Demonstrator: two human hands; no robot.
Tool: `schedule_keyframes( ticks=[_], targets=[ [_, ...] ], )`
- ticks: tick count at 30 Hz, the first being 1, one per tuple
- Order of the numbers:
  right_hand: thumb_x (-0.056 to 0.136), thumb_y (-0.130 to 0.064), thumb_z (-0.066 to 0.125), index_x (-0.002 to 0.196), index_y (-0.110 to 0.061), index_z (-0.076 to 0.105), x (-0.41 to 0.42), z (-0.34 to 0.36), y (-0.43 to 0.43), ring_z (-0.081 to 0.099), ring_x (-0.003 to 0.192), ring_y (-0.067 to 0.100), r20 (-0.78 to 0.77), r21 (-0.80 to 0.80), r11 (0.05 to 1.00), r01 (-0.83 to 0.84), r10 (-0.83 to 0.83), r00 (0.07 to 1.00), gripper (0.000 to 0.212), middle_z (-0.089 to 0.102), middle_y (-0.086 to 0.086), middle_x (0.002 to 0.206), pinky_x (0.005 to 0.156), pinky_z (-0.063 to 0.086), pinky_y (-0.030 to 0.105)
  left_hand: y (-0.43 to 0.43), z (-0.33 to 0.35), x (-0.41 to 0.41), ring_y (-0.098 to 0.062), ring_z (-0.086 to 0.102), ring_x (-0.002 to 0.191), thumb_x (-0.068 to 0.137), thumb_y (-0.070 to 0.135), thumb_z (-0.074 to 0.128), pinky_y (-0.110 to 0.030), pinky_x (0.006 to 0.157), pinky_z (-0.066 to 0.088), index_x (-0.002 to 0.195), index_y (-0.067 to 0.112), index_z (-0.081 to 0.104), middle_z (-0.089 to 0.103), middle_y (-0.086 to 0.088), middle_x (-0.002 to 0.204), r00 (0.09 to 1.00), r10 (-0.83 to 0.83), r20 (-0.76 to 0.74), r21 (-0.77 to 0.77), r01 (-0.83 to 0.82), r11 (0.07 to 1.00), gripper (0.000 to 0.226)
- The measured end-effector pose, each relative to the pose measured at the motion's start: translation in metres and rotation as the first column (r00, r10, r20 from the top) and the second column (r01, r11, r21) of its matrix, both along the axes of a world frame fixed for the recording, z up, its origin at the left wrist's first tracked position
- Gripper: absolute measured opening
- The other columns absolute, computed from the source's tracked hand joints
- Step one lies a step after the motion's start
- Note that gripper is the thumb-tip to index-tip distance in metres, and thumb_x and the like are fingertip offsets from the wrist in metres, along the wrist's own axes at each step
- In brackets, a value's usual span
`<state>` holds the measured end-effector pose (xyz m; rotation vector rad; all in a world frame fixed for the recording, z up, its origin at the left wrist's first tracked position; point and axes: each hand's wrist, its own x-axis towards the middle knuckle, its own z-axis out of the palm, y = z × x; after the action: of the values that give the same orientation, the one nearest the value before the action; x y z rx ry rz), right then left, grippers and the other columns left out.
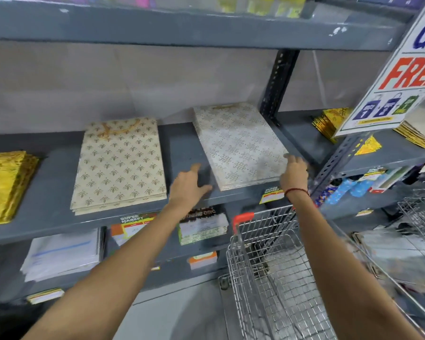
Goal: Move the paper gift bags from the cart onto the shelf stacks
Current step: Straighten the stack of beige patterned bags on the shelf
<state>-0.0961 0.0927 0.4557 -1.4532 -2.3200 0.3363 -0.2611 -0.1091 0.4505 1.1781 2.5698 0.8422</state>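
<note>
A stack of white gift bags with a knot pattern (238,146) lies flat on the grey shelf (182,148), turned slightly askew. My right hand (295,171) rests on the stack's near right corner, fingers spread. My left hand (190,186) lies open on the bare shelf just left of that stack, thumb near its front left corner. Further left lies a stack of cream bags with gold leaf motifs (119,163). The wire cart (275,266) stands below my right arm; no bags show in its basket.
A gold foil bag stack (5,185) sits at the shelf's far left. More gold bags (329,121) lie in the bay to the right, behind a slanted promotional sign (400,69). A slotted upright post (275,87) divides the bays. Lower shelves hold paper goods.
</note>
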Motion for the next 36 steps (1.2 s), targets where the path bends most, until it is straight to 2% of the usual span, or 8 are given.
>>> schedule_keyframes(
  ticks=[3,6,11,18,24,28,32,36],
  targets=[
    [0.077,0.018,0.042,0.127,-0.001,0.046,-0.041,0.0,-0.053,0.041,0.124,0.035,-0.183,-0.089,0.981,-0.175,0.156,0.971,0.053,0.046,0.022,0.133,0.105,0.036,0.038,-0.04,0.003,-0.037,-0.035,0.054,0.116,0.083,0.03,0.067,-0.042,0.091,0.05,0.134,0.01,0.046,0.063,-0.019,0.12,0.992,0.096,-0.083,0.049,-0.092,0.995,0.059],
    [0.085,-0.001,0.054,0.127,0.0,0.048,-0.095,-0.013,-0.107,0.046,0.124,0.035,-0.239,-0.191,0.905,-0.381,0.333,0.912,0.043,0.051,0.022,0.132,0.107,0.037,0.039,-0.089,0.001,-0.077,-0.037,0.051,0.119,0.086,0.027,0.061,-0.046,0.095,0.05,0.132,0.008,0.048,0.059,-0.022,0.125,0.965,0.256,-0.048,0.071,-0.252,0.965,0.052],
    [0.087,-0.037,0.058,0.137,-0.001,0.034,-0.157,-0.024,-0.184,0.044,0.128,0.034,-0.312,-0.444,0.741,-0.504,0.399,0.862,0.066,0.047,0.021,0.138,0.109,0.037,0.045,-0.167,-0.015,-0.116,-0.041,0.038,0.128,0.088,0.029,0.059,-0.052,0.101,0.039,0.133,0.006,0.045,0.044,-0.022,0.138,0.899,0.438,-0.023,-0.02,-0.438,0.899,0.053],
    [0.095,-0.013,0.045,0.141,0.0,0.024,-0.18,-0.038,-0.216,0.035,0.132,0.038,-0.262,-0.401,0.793,-0.458,0.38,0.887,0.052,0.039,0.026,0.142,0.109,0.031,0.042,-0.214,-0.029,-0.128,-0.046,0.061,0.1,0.094,0.001,0.043,-0.042,0.083,0.047,0.116,-0.007,0.059,0.068,-0.03,0.105,0.916,0.395,0.075,-0.04,-0.393,0.919,0.028],
    [0.094,-0.016,0.048,0.137,0.001,0.034,-0.178,-0.041,-0.22,0.044,0.126,0.037,-0.279,-0.362,0.818,-0.448,0.364,0.889,0.048,0.05,0.024,0.134,0.108,0.038,0.046,-0.22,-0.032,-0.128,-0.041,0.065,0.09,0.094,0.008,0.051,-0.027,0.067,0.035,0.103,-0.005,0.065,0.07,-0.027,0.092,0.916,0.38,0.124,0.031,-0.387,0.922,0.021],
    [0.092,-0.021,0.053,0.13,0.002,0.042,-0.171,-0.042,-0.224,0.052,0.118,0.035,-0.302,-0.35,0.816,-0.46,0.366,0.88,0.046,0.057,0.021,0.126,0.102,0.044,0.043,-0.224,-0.031,-0.126,-0.04,0.065,0.085,0.093,0.018,0.056,-0.028,0.065,0.037,0.093,-0.004,0.064,0.07,-0.026,0.087,0.913,0.381,0.147,0.043,-0.391,0.92,0.023],
    [0.079,-0.025,0.07,0.118,-0.003,0.051,-0.168,-0.039,-0.227,0.056,0.112,0.029,-0.35,-0.373,0.785,-0.495,0.375,0.858,0.048,0.061,0.016,0.12,0.098,0.048,0.04,-0.227,-0.028,-0.126,-0.036,0.066,0.101,0.088,0.016,0.064,-0.038,0.082,0.051,0.12,0.004,0.059,0.072,-0.02,0.107,0.935,0.317,0.158,0.063,-0.33,0.942,0.034],
    [0.068,-0.016,0.08,0.112,-0.002,0.05,-0.167,-0.04,-0.226,0.057,0.11,0.028,-0.259,-0.342,0.793,-0.504,0.436,0.862,0.055,0.062,0.016,0.117,0.095,0.05,0.038,-0.233,-0.028,-0.129,-0.036,0.064,0.109,0.082,0.013,0.07,-0.042,0.099,0.05,0.129,0.008,0.056,0.069,-0.021,0.115,0.942,0.308,0.13,-0.016,-0.309,0.951,0.049]
  ],
)
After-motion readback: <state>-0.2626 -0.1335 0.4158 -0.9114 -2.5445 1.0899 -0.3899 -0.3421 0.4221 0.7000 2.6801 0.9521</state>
